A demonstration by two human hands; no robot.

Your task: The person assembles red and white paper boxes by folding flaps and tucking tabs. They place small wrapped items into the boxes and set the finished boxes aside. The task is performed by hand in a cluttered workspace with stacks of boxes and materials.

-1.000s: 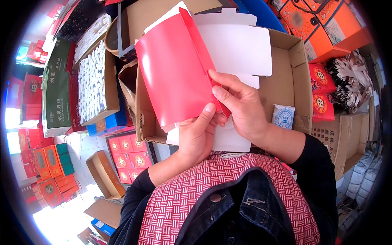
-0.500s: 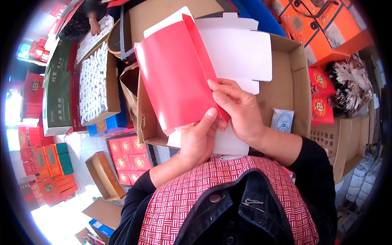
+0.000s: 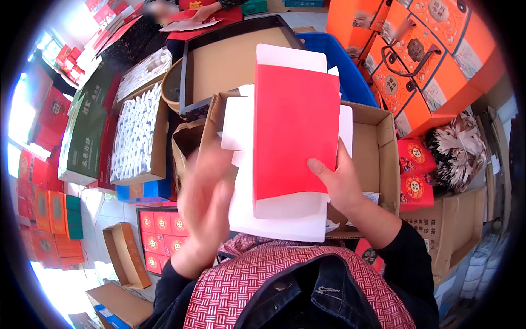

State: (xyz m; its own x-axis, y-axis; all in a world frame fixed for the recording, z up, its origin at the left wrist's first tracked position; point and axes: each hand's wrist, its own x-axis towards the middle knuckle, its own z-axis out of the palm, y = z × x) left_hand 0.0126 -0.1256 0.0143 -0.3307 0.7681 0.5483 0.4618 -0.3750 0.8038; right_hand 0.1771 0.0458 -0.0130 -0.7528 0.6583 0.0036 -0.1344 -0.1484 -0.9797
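My right hand (image 3: pixel 344 185) grips a red carton with white end flaps (image 3: pixel 296 131) by its right edge, thumb lying on the red face. One white flap stands out at its far end, and the near end shows a white edge. Underneath spread white flattened card blanks (image 3: pixel 285 229), which partly hide the brown cardboard box (image 3: pixel 388 159) below. My left hand (image 3: pixel 205 205) is off the red carton, left of it and smeared by motion, so its fingers cannot be read.
Left of the brown box stands a tray of white wrapped packets (image 3: pixel 137 134) beside a green box (image 3: pixel 87 129). A black-rimmed tray (image 3: pixel 235 55) and a blue bin (image 3: pixel 350 74) sit beyond. Orange gift boxes (image 3: pixel 416 55) are stacked at right. Far left, a co-worker's hand (image 3: pixel 205 11) holds paper.
My left hand has let go of the red carton and moved left. The carton, now in my right hand alone, has turned more upright and shifted right. The head view has tilted up.
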